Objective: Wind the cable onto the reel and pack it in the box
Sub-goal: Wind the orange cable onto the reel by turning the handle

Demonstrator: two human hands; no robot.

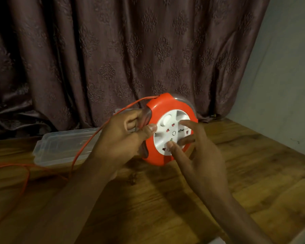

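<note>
Orange cable reel held upright off the wooden table; left hand grips its rim, thumb on the casing, right hand spread, fingertips on the white socket hub. Rigid, light plastic, probably best held by the rim; the limp orange cable trails leftward. Beyond the left hand, a clear plastic box, lid on, contents indiscernible

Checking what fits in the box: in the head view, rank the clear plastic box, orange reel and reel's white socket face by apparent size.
1. Clear plastic box, partly hidden by a forearm
2. Orange reel, nearer the camera, so unsure against the box
3. White socket face
</note>
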